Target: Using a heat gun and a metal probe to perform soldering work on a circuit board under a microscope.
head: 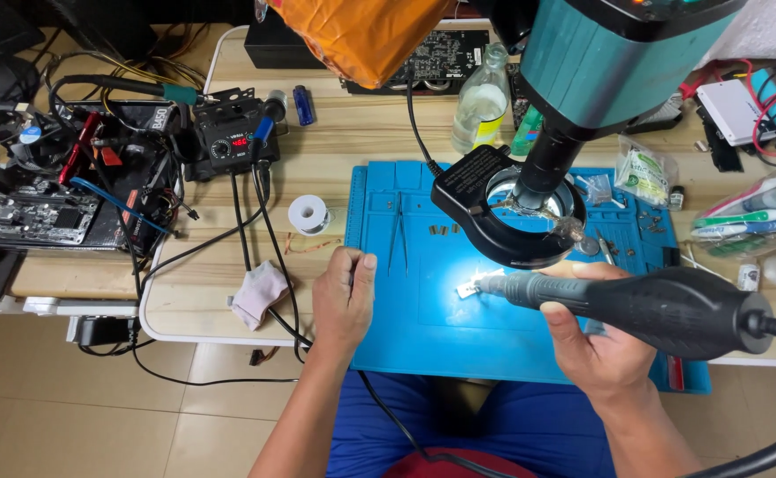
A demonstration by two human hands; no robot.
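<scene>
My right hand (596, 341) grips a black hot-air wand (653, 305) with a metal nozzle that points left at a small white part (468, 289) lit on the blue work mat (406, 327). My left hand (344, 296) rests at the mat's left edge, fingers curled around a thin dark tool; what it is I cannot tell. A teal microscope (600, 62) with a black ring light (503, 208) hangs over the mat. Tweezers (399, 232) lie on the mat near my left hand.
A black soldering station (229, 137) and a solder spool (307, 213) stand left of the mat, with cables and a pink cloth (260, 292). Circuit boards (43, 217) fill the far left. A glass bottle (482, 99), packets and toothbrushes (746, 221) sit at the back and right.
</scene>
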